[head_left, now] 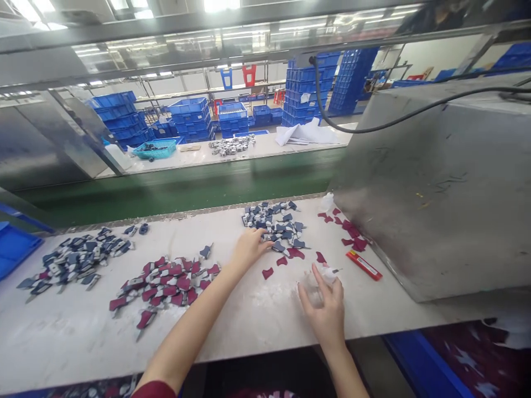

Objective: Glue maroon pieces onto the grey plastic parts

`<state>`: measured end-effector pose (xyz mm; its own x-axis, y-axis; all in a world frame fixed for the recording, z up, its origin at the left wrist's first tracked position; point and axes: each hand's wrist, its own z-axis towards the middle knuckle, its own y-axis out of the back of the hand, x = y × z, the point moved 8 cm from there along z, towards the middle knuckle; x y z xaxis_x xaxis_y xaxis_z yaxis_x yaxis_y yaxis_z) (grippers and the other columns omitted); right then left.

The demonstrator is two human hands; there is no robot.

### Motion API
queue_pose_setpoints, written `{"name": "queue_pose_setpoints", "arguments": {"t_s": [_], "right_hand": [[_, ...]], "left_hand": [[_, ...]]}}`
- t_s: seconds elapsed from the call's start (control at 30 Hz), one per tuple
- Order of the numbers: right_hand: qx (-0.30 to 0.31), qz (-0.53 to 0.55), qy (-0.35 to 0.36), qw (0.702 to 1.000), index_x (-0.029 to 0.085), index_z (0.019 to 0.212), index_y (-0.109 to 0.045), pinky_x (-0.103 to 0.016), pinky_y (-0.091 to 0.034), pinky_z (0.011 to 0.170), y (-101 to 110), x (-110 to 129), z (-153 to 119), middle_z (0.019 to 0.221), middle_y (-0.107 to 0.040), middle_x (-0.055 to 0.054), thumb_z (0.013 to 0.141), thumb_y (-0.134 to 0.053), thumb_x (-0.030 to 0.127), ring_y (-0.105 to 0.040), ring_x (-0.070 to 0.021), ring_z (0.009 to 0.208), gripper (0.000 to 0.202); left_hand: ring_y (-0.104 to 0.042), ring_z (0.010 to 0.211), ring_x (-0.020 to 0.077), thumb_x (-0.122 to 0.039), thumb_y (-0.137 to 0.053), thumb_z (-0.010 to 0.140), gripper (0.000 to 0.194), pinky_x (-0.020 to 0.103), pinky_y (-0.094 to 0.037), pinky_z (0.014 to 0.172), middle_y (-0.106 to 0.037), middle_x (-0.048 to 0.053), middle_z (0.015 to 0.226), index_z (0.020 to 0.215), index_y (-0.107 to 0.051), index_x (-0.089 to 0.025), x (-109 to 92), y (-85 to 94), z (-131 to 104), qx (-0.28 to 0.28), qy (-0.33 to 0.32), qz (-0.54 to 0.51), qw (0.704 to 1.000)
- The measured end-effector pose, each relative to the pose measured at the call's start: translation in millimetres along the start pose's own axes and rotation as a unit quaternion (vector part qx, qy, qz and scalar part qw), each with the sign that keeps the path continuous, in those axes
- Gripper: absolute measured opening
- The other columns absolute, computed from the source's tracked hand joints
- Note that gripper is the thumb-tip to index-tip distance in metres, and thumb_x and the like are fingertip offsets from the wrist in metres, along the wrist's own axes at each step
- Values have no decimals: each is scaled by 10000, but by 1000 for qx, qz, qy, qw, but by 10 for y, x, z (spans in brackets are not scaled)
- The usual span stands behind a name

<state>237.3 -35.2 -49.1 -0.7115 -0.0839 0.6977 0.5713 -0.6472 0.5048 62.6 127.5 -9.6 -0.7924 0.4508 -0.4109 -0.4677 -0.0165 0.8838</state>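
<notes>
My left hand (251,246) reaches to the near edge of a pile of blue-grey and white parts (286,221); its fingers close on one blue-grey part (278,247). Nearer the front edge, my right hand (326,304) holds a small whitish piece (329,273) with a thin dark tip, between thumb and fingers. Loose maroon pieces (267,273) lie between the hands, and more maroon pieces (352,229) lie beyond the right hand. A heap of maroon and white parts (174,282) is left of my left forearm, with another blue-grey heap (78,257) at the far left.
A red packet (364,265) lies beside a large metal box (440,193) on the right. Behind the table (257,326) runs a green belt (186,190). A metal beam and a black cable (398,117) hang above. Blue bins stand at the far left and lower right.
</notes>
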Motion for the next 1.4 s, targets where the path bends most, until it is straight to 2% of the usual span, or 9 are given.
{"name": "queue_pose_setpoints", "arguments": {"t_s": [0.13, 0.3, 0.43, 0.6, 0.67, 0.77, 1.0, 1.2, 1.4], "right_hand": [[-29, 56, -27, 998, 225, 1421, -509, -486, -540, 951, 90, -71, -23, 1271, -630, -150, 879, -645, 405, -631, -309, 1140, 587], [-29, 194, -77, 977, 198, 1403, -481, -463, -592, 863, 66, -145, -77, 1137, -720, -140, 832, -723, 344, -711, -275, 1010, 637], [-57, 231, -100, 966, 180, 1241, -583, -401, -613, 744, 111, -91, -85, 868, -757, -70, 754, -807, 354, -744, -239, 774, 564], [-31, 250, -153, 956, 172, 1048, -637, -323, -573, 569, 100, -205, -198, 628, -695, -14, 755, -795, 399, -682, -201, 528, 403], [-20, 263, -140, 955, 169, 1037, -643, -328, -561, 570, 101, -274, -231, 598, -672, -5, 770, -765, 420, -658, -195, 520, 387], [-30, 253, -88, 963, 160, 1004, -687, -344, -545, 580, 131, -296, -224, 739, -712, -60, 779, -702, 493, -654, -200, 576, 402], [11, 251, -64, 966, 156, 991, -730, -350, -565, 653, -64, 203, -172, 904, -736, -108, 801, -704, 430, -695, -247, 762, 334], [56, 260, -39, 963, 170, 904, -727, -301, -575, 567, -250, 570, -193, 776, -737, -63, 779, -751, 371, -695, -209, 638, 237], [83, 226, 17, 970, 167, 888, -731, -293, -591, 556, -327, 659, -179, 739, -739, -58, 812, -721, 332, -708, -208, 616, 182]], "left_hand": [[-632, 844, 244, -256, -725, 848, 64, 322, -513, 717, -651, 36, 776, 860, -693, -202, -83, -38, 66, 8, -17, 8, 1000], [-581, 907, 264, -349, -672, 891, 189, 365, -495, 769, -620, 69, 850, 790, -638, -194, 13, 287, -372, -26, -19, 48, 998], [-585, 833, 257, -442, -636, 902, 339, 343, -484, 696, -588, 52, 729, 672, -586, -199, 122, 283, -669, 45, -21, 73, 996], [-597, 1027, 313, -565, -747, 759, 479, 438, -512, 861, -654, 105, 1047, 1023, -637, -181, 326, 271, -857, 96, 15, 25, 995], [-568, 1137, 329, -477, -801, 737, 552, 472, -488, 950, -613, 114, 1211, 1173, -596, -207, 368, 274, -924, 107, -1, 21, 994], [-573, 1159, 298, -272, -707, 857, 339, 448, -493, 965, -596, 100, 1238, 1173, -591, -231, 413, 245, -970, 97, -11, 23, 995], [-604, 1093, 292, -194, -702, 860, 173, 444, -516, 925, -657, 90, 1138, 1012, -621, -214, 282, 48, -985, 63, -1, 19, 998], [-654, 927, 254, -183, -598, 934, 117, 394, -552, 813, -703, 79, 965, 1050, -595, -187, 135, 71, -1425, 19, 46, -26, 998], [-667, 911, 245, -193, -621, 917, 75, 384, -556, 804, -700, 67, 930, 992, -616, -201, 223, -9, -1659, -21, 116, -147, 982]]}}
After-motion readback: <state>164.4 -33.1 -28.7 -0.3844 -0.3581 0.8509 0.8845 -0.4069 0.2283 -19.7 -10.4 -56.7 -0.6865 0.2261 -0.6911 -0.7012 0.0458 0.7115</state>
